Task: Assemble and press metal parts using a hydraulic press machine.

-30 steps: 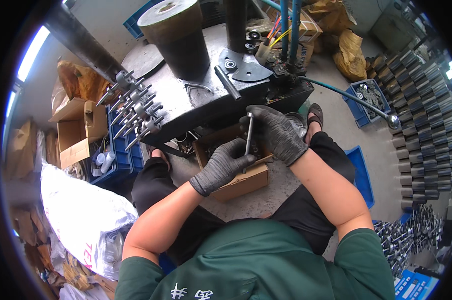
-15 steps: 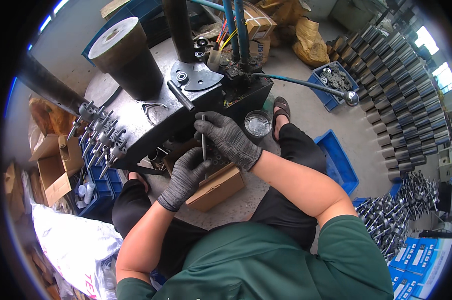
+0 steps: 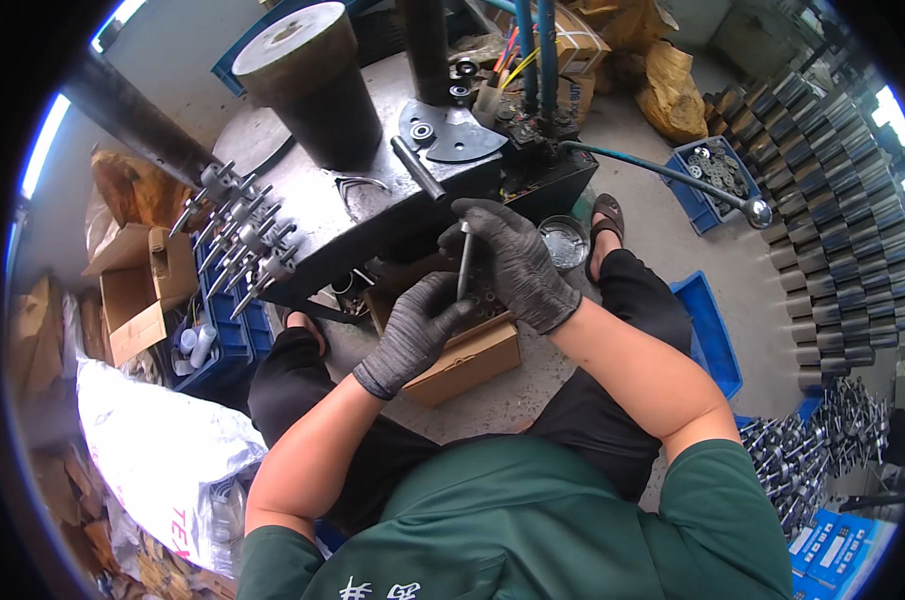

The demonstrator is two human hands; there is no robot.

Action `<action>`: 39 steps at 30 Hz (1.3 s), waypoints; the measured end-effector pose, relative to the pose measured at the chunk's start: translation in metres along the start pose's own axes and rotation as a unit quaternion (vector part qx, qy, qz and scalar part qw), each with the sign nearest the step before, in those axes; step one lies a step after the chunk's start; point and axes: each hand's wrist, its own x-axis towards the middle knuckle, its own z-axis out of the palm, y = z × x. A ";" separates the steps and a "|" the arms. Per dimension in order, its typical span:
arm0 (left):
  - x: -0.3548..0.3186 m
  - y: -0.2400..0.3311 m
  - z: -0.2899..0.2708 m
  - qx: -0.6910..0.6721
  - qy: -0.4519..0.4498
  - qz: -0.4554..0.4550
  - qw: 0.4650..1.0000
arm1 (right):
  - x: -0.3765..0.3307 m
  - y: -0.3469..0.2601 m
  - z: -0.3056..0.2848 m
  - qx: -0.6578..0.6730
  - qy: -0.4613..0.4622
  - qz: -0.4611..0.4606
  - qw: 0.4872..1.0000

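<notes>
My gloved right hand (image 3: 517,268) is closed around the upper part of a thin metal rod (image 3: 465,265). The rod stands nearly upright with a slight tilt. Its lower end meets the thumb and fingers of my gloved left hand (image 3: 419,328), which are closed on it. Both hands are over an open cardboard box (image 3: 467,365) holding small round parts. Just beyond them, a short dark cylindrical bar (image 3: 418,168) juts over the edge of the metal workbench (image 3: 317,225). Beside the bar lies a fan-shaped metal plate (image 3: 459,143) with a bearing (image 3: 422,132) on it.
A tapered metal block (image 3: 317,100) and several shafts with fittings (image 3: 242,230) stand on the bench. A ball-ended lever (image 3: 662,172) extends right. Blue bins (image 3: 707,335), a round metal tin (image 3: 564,245), stacked metal cylinders (image 3: 832,230) and a white sack (image 3: 157,440) surround me.
The whole scene has shifted right and slightly up as my head moved. The rod has tilted, and less of it shows below my left thumb. Both hands keep hold of it.
</notes>
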 end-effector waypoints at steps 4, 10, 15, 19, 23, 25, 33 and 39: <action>-0.001 0.009 -0.001 0.055 0.009 0.038 0.998 | -0.002 0.002 -0.001 0.007 -0.006 -0.015 1.000; -0.004 0.014 0.004 -0.011 0.029 0.006 1.000 | -0.004 0.021 -0.003 -0.131 0.014 -0.072 0.989; 0.003 0.007 0.009 -0.102 0.055 0.007 0.993 | -0.009 0.035 0.007 -0.039 0.023 -0.017 0.999; 0.015 0.008 -0.012 0.190 0.050 0.108 0.974 | -0.012 -0.008 0.012 -0.019 0.017 -0.004 1.000; 0.009 0.027 -0.012 0.105 0.064 0.075 0.990 | -0.045 -0.074 -0.014 -0.033 -0.017 -0.141 0.989; 0.004 0.028 -0.012 0.177 0.049 0.094 0.978 | -0.080 -0.109 -0.044 -0.177 0.009 -0.245 0.953; -0.010 -0.001 -0.012 0.281 -0.109 0.038 0.953 | -0.222 -0.097 -0.289 -0.446 0.427 -0.095 0.781; -0.016 -0.038 -0.013 0.294 -0.150 0.014 0.944 | -0.325 0.015 -0.455 -0.561 0.512 0.156 0.632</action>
